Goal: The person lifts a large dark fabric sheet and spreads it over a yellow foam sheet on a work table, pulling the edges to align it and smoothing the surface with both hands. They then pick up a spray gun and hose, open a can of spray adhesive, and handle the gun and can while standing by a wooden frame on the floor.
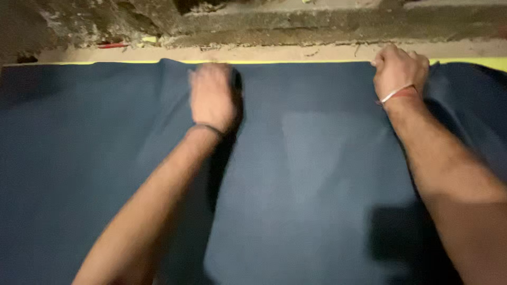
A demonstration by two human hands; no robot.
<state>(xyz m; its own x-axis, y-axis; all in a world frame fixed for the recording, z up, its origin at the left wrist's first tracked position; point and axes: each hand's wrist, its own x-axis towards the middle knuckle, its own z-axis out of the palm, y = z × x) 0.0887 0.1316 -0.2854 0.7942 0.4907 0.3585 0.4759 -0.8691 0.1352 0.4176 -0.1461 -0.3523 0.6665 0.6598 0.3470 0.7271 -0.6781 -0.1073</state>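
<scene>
Left hand (212, 95) blurred, flat on dark cloth (296, 174), grip unclear; right hand (400, 68) clenched on its far edge along yellow table (491, 63) edge; mostly spread, creases left at right.

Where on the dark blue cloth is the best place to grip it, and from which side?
Probably the far edge of the dark blue cloth, reached from above: it is the one free border in view. The right hand seems closed there; the left hand, blurred, rests beside it. The rest lies flat.
</scene>
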